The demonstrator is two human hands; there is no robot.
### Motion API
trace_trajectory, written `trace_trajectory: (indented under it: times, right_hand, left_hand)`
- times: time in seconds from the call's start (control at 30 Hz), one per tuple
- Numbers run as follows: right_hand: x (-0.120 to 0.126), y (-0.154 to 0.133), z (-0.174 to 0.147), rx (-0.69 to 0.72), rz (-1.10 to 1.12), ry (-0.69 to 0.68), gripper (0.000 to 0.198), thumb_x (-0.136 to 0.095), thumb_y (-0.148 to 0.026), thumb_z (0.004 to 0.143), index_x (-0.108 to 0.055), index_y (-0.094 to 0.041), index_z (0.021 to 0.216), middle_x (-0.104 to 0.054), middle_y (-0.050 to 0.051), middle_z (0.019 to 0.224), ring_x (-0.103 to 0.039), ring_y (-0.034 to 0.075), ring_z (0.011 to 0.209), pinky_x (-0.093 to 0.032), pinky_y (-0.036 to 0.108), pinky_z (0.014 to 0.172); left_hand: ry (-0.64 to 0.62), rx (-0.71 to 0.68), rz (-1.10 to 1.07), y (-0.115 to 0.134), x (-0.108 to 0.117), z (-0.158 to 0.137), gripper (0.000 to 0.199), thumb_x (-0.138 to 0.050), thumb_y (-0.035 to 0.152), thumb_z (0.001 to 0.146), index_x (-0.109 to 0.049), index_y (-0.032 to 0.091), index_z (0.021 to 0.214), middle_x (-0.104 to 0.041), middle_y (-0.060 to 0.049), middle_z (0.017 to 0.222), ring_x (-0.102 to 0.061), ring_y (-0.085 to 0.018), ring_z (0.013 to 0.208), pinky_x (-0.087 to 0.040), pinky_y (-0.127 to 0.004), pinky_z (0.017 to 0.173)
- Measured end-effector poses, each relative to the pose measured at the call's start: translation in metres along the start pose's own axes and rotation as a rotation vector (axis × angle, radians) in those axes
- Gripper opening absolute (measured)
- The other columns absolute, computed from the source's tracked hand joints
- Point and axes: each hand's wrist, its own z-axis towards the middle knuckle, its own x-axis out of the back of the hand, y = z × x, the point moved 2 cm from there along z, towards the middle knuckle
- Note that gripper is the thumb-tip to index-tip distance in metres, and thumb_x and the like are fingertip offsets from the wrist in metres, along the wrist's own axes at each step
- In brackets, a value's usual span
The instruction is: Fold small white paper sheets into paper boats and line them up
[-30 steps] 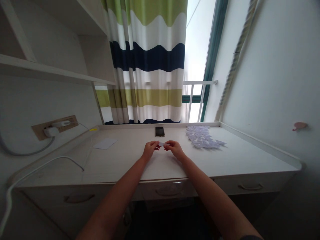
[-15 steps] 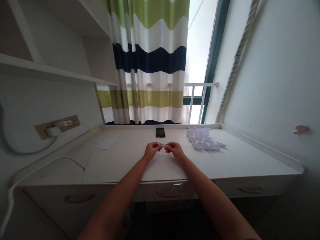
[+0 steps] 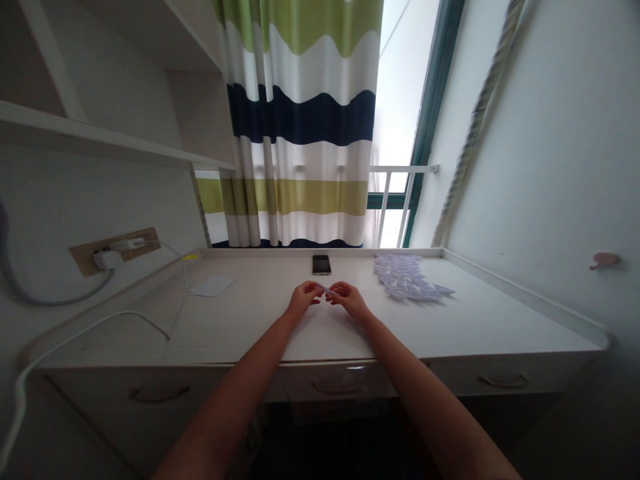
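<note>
Between my two hands, just above the white desk [image 3: 260, 333], is a small folded piece of white paper [image 3: 326, 289]. My left hand [image 3: 303, 298] pinches its left end between thumb and fingers. At the other end, my right hand [image 3: 347, 299] grips it the same way, fingers bent. The paper's exact folds are too small to make out. To the right lies a spread of many folded white paper pieces [image 3: 407, 277] with pointed tips, laid overlapping. A few flat paper sheets [image 3: 213, 287] rest on the desk's left side.
A dark phone [image 3: 321, 265] lies beyond my hands near the back ledge. On the left, a white cable [image 3: 125, 313] runs across the desk, and chargers [image 3: 107, 260] sit in a wall socket. A striped curtain [image 3: 300, 160] hangs behind, and drawers [image 3: 503, 380] line the front.
The paper between my fingers has tilted and shows more of its length. My fingers have shifted slightly on it, while the other things stay in place.
</note>
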Motion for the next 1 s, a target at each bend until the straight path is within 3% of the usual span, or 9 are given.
trace_trajectory:
  times: [0.2, 0.6, 0.87, 1.0]
  right_hand:
    - [-0.0021, -0.0027, -0.003, -0.047, 0.054, -0.022, 0.024, -0.069, -0.037, 0.055, -0.058, -0.016, 0.063, -0.061, 0.001, 0.061, -0.057, 0.013, 0.061, -0.044, 0.03, 0.063]
    - [0.0018, -0.0013, -0.0055, -0.148, 0.003, 0.018, 0.025, -0.071, -0.031, 0.05, -0.059, -0.016, 0.066, -0.059, -0.001, 0.065, -0.054, 0.01, 0.06, -0.042, 0.028, 0.062]
    - [0.0037, 0.0051, -0.0005, -0.121, -0.055, -0.01, 0.024, -0.07, -0.031, 0.051, -0.058, -0.016, 0.066, -0.058, -0.002, 0.061, -0.045, 0.006, 0.047, -0.033, 0.022, 0.046]
    - [0.0004, 0.0006, -0.0041, -0.104, 0.03, -0.044, 0.026, -0.07, -0.03, 0.051, -0.057, -0.017, 0.068, -0.057, -0.003, 0.061, -0.046, 0.007, 0.049, -0.032, 0.021, 0.047]
  left_hand:
    - [-0.035, 0.024, -0.031, -0.0028, 0.0003, 0.001, 0.024, -0.065, 0.025, 0.057, -0.061, 0.015, 0.079, -0.06, -0.003, 0.071, -0.055, -0.012, 0.067, -0.044, -0.024, 0.059]
    - [-0.115, 0.036, -0.017, -0.0059, -0.0022, 0.0016, 0.037, -0.066, 0.025, 0.058, -0.062, 0.014, 0.093, -0.063, -0.005, 0.076, -0.056, -0.012, 0.067, -0.046, -0.024, 0.06]
    - [-0.125, -0.005, 0.012, -0.0042, -0.0032, -0.0002, 0.035, -0.066, 0.025, 0.06, -0.063, 0.014, 0.093, -0.062, -0.004, 0.072, -0.056, -0.013, 0.068, -0.047, -0.024, 0.06]
    - [-0.165, 0.005, 0.009, -0.003, -0.0048, -0.0011, 0.034, -0.063, 0.025, 0.061, -0.062, 0.014, 0.092, -0.061, -0.004, 0.073, -0.056, -0.013, 0.068, -0.047, -0.025, 0.06]
